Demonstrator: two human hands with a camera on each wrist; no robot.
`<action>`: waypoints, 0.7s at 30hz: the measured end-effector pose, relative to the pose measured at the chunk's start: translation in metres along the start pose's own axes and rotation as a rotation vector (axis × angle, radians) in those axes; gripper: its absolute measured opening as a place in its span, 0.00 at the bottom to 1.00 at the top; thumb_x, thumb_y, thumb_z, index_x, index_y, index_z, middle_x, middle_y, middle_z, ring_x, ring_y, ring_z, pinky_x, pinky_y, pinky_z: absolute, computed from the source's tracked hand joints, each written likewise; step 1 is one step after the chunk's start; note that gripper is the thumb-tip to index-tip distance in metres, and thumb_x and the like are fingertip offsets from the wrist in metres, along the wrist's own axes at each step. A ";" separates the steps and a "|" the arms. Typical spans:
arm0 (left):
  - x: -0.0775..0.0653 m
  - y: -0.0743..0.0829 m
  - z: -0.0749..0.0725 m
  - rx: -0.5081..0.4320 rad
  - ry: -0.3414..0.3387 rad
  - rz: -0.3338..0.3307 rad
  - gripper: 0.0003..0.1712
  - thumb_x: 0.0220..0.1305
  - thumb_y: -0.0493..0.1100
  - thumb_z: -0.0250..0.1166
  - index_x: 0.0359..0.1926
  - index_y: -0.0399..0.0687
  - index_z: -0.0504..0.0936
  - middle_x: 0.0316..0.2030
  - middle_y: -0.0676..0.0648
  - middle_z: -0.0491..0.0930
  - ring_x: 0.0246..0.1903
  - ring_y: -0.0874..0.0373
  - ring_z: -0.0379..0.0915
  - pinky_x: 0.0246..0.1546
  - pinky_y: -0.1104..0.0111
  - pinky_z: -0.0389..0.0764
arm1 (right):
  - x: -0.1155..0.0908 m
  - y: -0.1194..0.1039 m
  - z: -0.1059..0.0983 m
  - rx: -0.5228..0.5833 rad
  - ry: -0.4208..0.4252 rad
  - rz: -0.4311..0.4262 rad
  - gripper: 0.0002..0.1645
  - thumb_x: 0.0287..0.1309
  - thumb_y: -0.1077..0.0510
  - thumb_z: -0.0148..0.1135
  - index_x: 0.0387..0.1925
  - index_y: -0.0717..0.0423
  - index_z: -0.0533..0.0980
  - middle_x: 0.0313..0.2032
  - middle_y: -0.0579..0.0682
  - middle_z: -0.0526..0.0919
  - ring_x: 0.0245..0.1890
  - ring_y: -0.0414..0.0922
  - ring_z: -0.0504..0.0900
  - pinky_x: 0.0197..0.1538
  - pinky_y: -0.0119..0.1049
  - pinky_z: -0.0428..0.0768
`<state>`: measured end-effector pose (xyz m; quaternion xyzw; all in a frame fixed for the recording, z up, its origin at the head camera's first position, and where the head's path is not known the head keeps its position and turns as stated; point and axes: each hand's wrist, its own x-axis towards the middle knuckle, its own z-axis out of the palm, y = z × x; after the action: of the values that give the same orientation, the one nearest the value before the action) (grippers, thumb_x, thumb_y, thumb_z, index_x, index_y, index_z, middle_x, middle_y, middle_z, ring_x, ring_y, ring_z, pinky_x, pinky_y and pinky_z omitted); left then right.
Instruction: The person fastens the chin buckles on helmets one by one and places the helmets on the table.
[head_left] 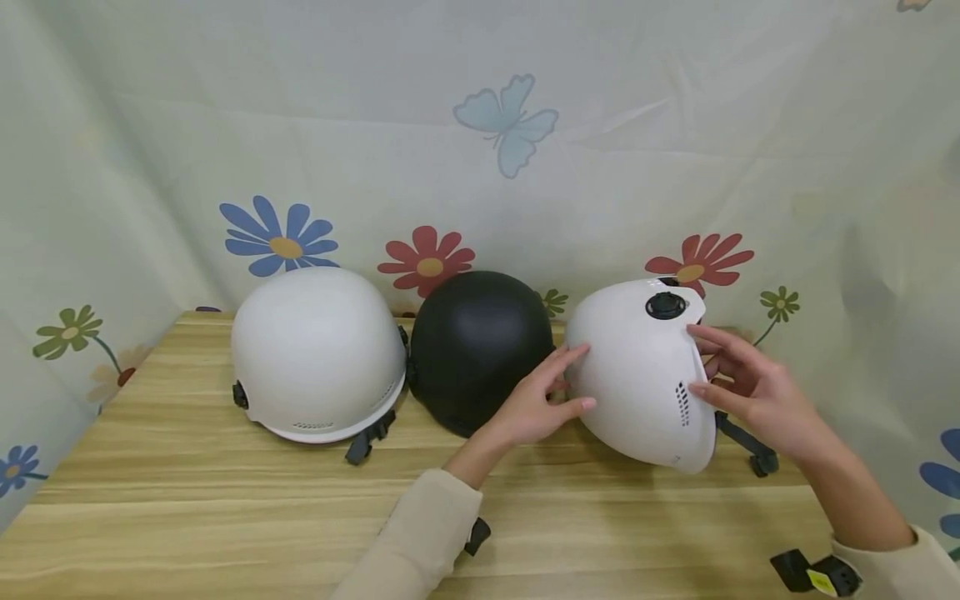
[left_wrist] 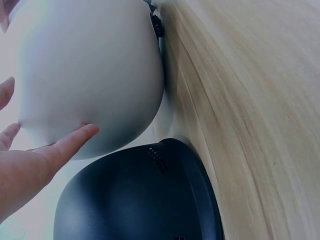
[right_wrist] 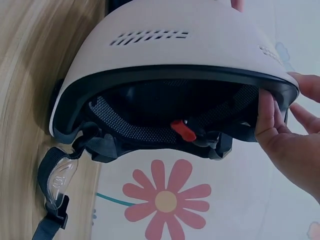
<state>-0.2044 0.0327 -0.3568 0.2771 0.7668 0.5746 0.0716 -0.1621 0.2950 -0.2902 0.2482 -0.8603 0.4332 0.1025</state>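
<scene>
The white helmet at the right lies tipped on the table, its opening turned toward the right. My right hand grips its rim, with some fingers inside the shell and others outside. In the right wrist view the padded lining and a red buckle piece show inside. Against the shell's left side is my left hand, its fingers spread and fairly straight, fingertips right at the surface. A black chin strap hangs out on the right.
A black helmet stands in the middle, close beside the left hand. Left of it is another white helmet, its strap on the wooden table. A flowered cloth hangs behind.
</scene>
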 end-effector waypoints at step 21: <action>-0.003 -0.006 0.000 0.073 -0.008 0.026 0.36 0.61 0.46 0.62 0.68 0.56 0.58 0.69 0.49 0.47 0.60 0.45 0.60 0.50 0.64 0.72 | -0.009 0.000 0.015 -0.002 0.054 0.126 0.30 0.54 0.66 0.61 0.60 0.60 0.66 0.45 0.39 0.74 0.37 0.38 0.76 0.36 0.27 0.78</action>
<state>-0.2038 0.0302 -0.3625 0.2918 0.7832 0.5462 0.0568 -0.1537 0.2865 -0.3029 0.1814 -0.8716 0.4446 0.0985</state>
